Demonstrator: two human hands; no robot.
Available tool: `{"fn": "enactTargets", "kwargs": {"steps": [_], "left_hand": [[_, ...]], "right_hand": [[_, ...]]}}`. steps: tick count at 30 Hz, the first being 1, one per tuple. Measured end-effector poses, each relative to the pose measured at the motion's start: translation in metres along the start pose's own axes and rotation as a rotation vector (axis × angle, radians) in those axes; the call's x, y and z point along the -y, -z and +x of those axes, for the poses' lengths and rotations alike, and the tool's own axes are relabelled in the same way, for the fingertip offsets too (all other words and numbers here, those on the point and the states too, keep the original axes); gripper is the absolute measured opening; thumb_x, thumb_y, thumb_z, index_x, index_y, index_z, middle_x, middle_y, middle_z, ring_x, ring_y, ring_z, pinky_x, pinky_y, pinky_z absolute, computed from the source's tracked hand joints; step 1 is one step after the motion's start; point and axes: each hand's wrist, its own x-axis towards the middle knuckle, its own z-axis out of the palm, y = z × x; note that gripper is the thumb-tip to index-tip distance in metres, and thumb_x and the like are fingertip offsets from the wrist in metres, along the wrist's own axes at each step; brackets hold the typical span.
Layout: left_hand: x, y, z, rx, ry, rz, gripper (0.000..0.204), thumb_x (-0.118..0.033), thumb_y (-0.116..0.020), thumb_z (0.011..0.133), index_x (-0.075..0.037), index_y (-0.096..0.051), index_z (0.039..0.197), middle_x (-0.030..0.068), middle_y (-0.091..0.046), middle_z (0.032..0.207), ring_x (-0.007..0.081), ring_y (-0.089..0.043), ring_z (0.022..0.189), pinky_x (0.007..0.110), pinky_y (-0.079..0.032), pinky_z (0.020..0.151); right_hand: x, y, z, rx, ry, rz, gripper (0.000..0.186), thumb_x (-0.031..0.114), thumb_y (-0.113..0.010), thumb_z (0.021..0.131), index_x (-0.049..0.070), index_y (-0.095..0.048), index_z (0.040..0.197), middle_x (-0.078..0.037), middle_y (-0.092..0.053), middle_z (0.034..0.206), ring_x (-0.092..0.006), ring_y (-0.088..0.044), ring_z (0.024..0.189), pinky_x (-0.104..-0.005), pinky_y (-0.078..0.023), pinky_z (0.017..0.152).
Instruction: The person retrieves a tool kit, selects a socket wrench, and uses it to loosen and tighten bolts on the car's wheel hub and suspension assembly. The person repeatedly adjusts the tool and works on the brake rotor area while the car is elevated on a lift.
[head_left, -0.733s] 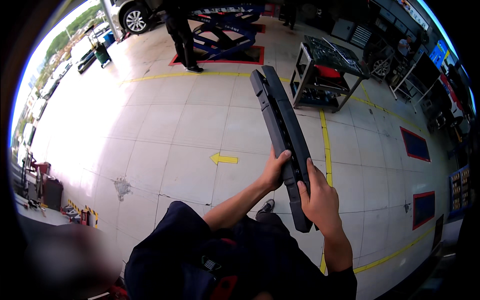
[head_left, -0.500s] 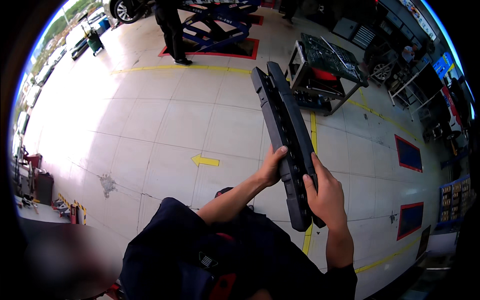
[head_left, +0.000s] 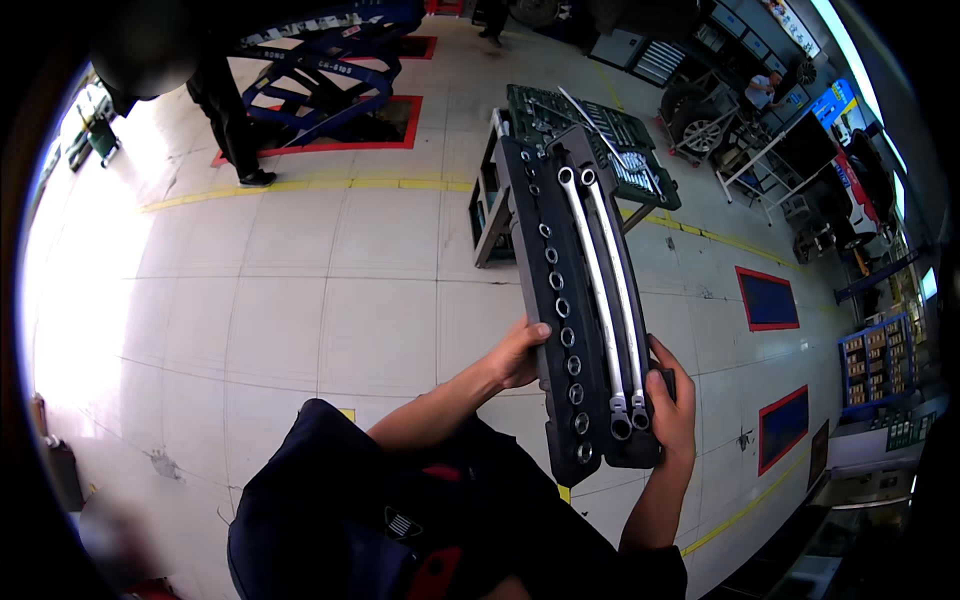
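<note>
I hold a long black tool case (head_left: 562,440) opened lengthwise in front of me, its two halves side by side. A row of several small silver ring-shaped pieces (head_left: 562,308), which look like sockets or inserts, sits in the left half. Two long silver ratchet wrenches, a left one (head_left: 600,280) and a right one (head_left: 620,270), lie side by side in the right half. My left hand (head_left: 518,354) grips the case's left edge, thumb on top. Wrapped round the right edge near the lower end is my right hand (head_left: 674,402).
Just beyond the case stands a tool cart (head_left: 490,235) with a green tool tray (head_left: 640,140) on top. A blue scissor lift (head_left: 340,105) is at the far left, with a person in dark clothes (head_left: 230,120) beside it. Red-framed floor panels (head_left: 768,300) lie to the right.
The case was nearly closed, with a narrow gap between its halves. Now it is spread open, showing the wrenches and silver pieces. My view has turned rightward, bringing the cart behind the case.
</note>
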Motion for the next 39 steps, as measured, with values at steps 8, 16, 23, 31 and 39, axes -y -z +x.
{"fn": "enactTargets", "kwargs": {"steps": [8, 16, 23, 31, 39], "left_hand": [[-0.051, 0.045, 0.138, 0.032, 0.139, -0.107, 0.066, -0.009, -0.058, 0.071, -0.003, -0.029, 0.13, 0.0141, -0.042, 0.126, 0.03, -0.047, 0.115, 0.05, -0.042, 0.095], [-0.067, 0.117, 0.304, 0.018, -0.07, -0.172, 0.059, -0.005, -0.05, 0.066, 0.001, -0.039, 0.125, 0.0157, -0.049, 0.122, 0.032, -0.05, 0.113, 0.049, -0.043, 0.094], [-0.094, 0.122, 0.407, -0.167, -0.278, -0.179, 0.061, -0.006, -0.05, 0.066, 0.001, -0.038, 0.125, 0.0177, -0.049, 0.122, 0.0338, -0.051, 0.111, 0.05, -0.044, 0.093], [-0.091, 0.122, 0.446, -0.264, -0.32, -0.079, 0.062, -0.002, -0.051, 0.063, 0.003, -0.038, 0.124, 0.0173, -0.049, 0.121, 0.0312, -0.05, 0.111, 0.046, -0.042, 0.095], [-0.096, 0.137, 0.453, -0.253, -0.25, -0.232, 0.07, 0.003, -0.053, 0.059, -0.002, -0.036, 0.127, 0.0128, -0.05, 0.119, 0.0283, -0.048, 0.113, 0.044, -0.04, 0.097]], "right_hand": [[-0.089, 0.058, 0.147, -0.033, -0.195, 0.434, 0.065, 0.036, -0.052, 0.087, -0.012, -0.036, 0.127, -0.024, -0.053, 0.116, -0.0238, -0.06, 0.098, -0.0334, -0.047, 0.087], [-0.191, 0.131, 0.355, 0.279, -0.217, 0.379, 0.064, 0.029, -0.061, 0.082, -0.003, -0.037, 0.132, -0.018, -0.059, 0.109, -0.022, -0.058, 0.098, -0.0307, -0.045, 0.084], [-0.103, 0.182, 0.559, 0.665, 0.222, -0.269, 0.075, 0.039, -0.065, 0.078, 0.013, -0.029, 0.139, -0.018, -0.033, 0.14, -0.0338, -0.036, 0.127, -0.0433, -0.035, 0.1], [-0.065, 0.04, 0.701, 0.493, 0.655, -0.657, 0.023, 0.013, -0.059, 0.082, 0.001, -0.063, 0.102, -0.012, -0.06, 0.091, -0.0259, -0.059, 0.086, -0.035, -0.047, 0.075], [-0.079, 0.0, 0.722, 0.708, 0.743, -0.663, 0.02, 0.013, -0.056, 0.083, 0.003, -0.063, 0.099, -0.012, -0.059, 0.093, -0.0287, -0.058, 0.09, -0.0358, -0.046, 0.08]]}}
